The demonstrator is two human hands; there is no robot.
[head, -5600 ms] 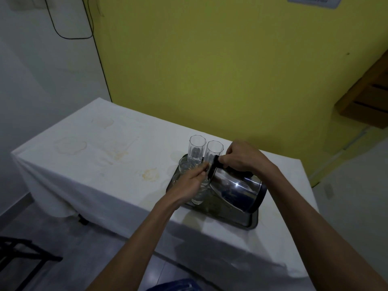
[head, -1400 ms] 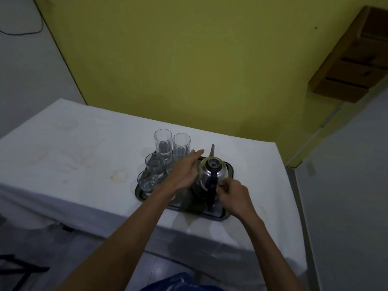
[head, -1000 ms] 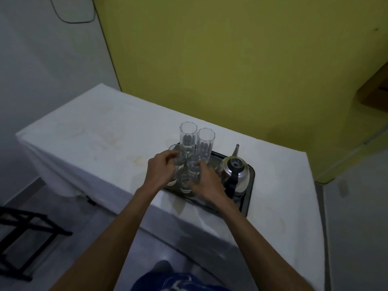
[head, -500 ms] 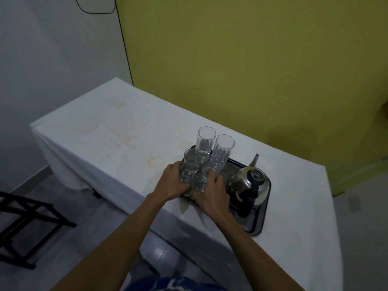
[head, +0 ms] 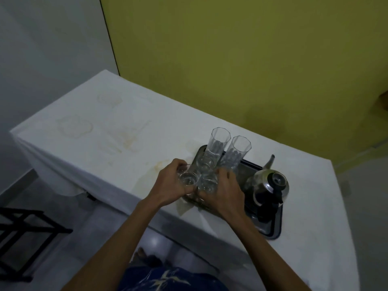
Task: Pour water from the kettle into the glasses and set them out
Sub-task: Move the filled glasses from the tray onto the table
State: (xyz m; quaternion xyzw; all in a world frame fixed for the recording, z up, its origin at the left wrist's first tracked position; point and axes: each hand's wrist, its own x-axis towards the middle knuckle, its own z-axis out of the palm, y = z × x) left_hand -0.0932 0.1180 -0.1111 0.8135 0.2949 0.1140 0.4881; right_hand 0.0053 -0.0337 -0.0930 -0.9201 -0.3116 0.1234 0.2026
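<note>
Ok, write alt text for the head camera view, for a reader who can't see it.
A person's left hand and right hand each grip a short glass at the near end of a metal tray on a white-clothed table. Two tall glasses stand behind them, and a steel kettle sits upright on the tray's right side, against a yellow wall.

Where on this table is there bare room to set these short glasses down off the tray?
Widest bare patch: the stained white tablecloth left of the tray, out to the table's left edge. A narrower strip lies right of the tray, beside the kettle. Crowded: the tray's left end, where the two tall glasses stand and the left hand and right hand hold short glasses.
</note>
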